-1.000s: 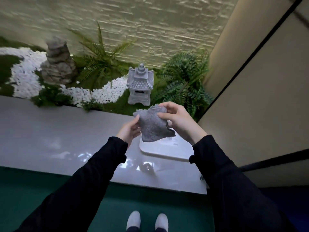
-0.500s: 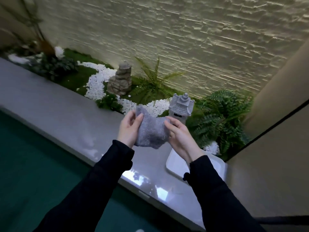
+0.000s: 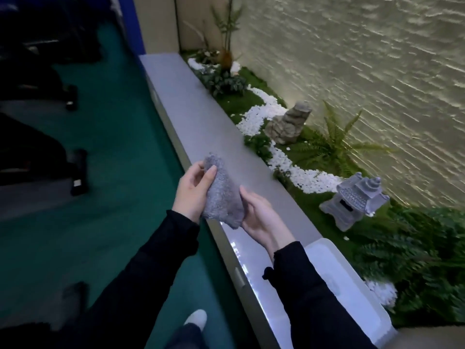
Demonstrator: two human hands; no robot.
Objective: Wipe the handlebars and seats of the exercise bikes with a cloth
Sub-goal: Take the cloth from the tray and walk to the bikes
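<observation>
Grey cloth (image 3: pixel 221 195) is bunched up, held over the edge of the ledge (image 3: pixel 201 117). Left hand (image 3: pixel 193 190) grips its top, thumb across. Right hand (image 3: pixel 259 215) cups the lower end, fingertips hidden behind the cloth. Dark shapes (image 3: pixel 37 147) at left are too murky to identify. White tray (image 3: pixel 352 285) is partly covered by the right sleeve (image 3: pixel 314 303).

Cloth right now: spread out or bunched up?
Bunched. The grey cloth is a compact wad held between the left hand and right hand; no flat sheet shows.
</observation>
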